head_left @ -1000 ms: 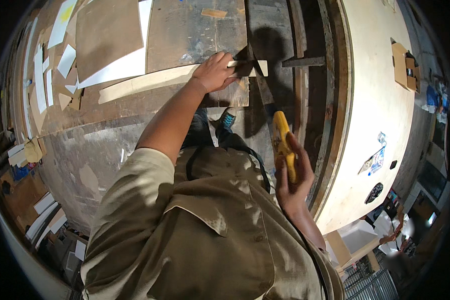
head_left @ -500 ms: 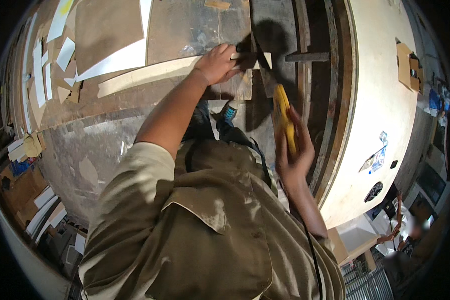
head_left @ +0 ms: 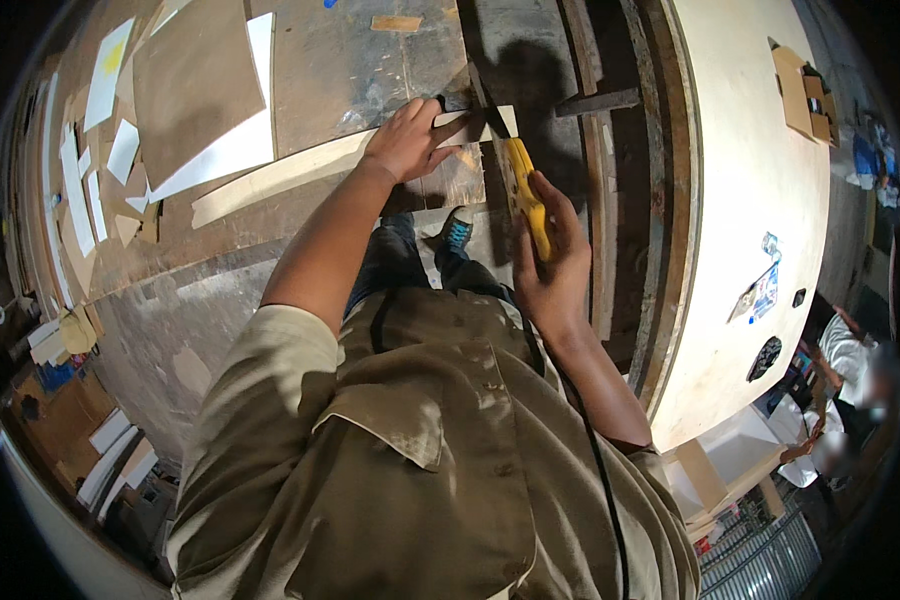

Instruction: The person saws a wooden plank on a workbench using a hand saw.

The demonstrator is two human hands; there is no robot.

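Note:
A long pale wooden strip (head_left: 288, 176) lies across the worktable, its right end reaching past the table's edge. My left hand (head_left: 406, 142) grips the strip close to that end, fingers over the top and thumb on the near side. In my right hand (head_left: 556, 262) is a handsaw (head_left: 528, 192) with a yellow handle, its fingers closed round the grip. The dark blade points away from me and lies across the strip just right of my left hand. Shadow hides how deep the teeth sit in the wood.
White and brown sheet offcuts (head_left: 122, 150) lie at the table's left. Right of the saw is a dark gap with wooden beams (head_left: 598, 103), then a large pale board (head_left: 740, 200) bearing an open cardboard box (head_left: 806, 95). People sit at the lower right.
My right hand has pushed the saw forward and to the left, so its handle is now close to the strip. My left hand keeps its grip. The whole view has shifted slightly.

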